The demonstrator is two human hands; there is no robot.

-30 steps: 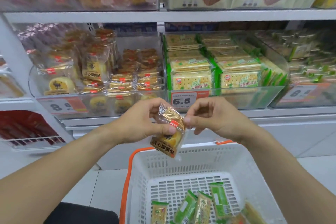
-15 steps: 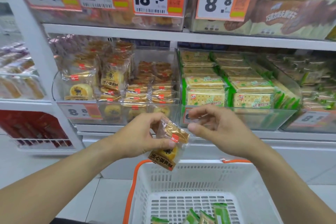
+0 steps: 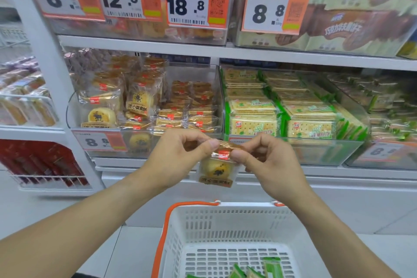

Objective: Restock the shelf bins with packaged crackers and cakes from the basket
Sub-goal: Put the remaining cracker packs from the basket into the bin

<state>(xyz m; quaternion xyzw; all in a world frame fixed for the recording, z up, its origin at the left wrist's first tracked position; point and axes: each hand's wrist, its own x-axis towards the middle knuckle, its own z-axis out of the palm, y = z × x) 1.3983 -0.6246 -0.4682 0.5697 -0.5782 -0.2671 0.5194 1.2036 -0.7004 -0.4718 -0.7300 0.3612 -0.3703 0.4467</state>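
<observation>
- Pinching the top edge of a small clear-wrapped yellow round cake packet, the left hand holds its left corner between thumb and curled fingers.
- The right hand grips the same top edge at its right corner, fingers curled, so the packet hangs below both hands with its brown label strip at the bottom.
- The packet is held in the air above the far rim of the white slotted plastic basket with orange handle, in front of the shelf, touching neither.
- A few green-wrapped cracker packets lie on the basket floor at the near edge of view.
- Just beyond the hands, the clear plastic shelf bin on the left holds more cake packets of the same kind, piled and partly stacked; an 8.8 price tag is on its front.
- To its right, a second clear bin holds rows of green-edged cracker packs.
- The shelf above carries orange-and-white price tags reading 8.8, 12.8, 18.8 and 8.8.
</observation>
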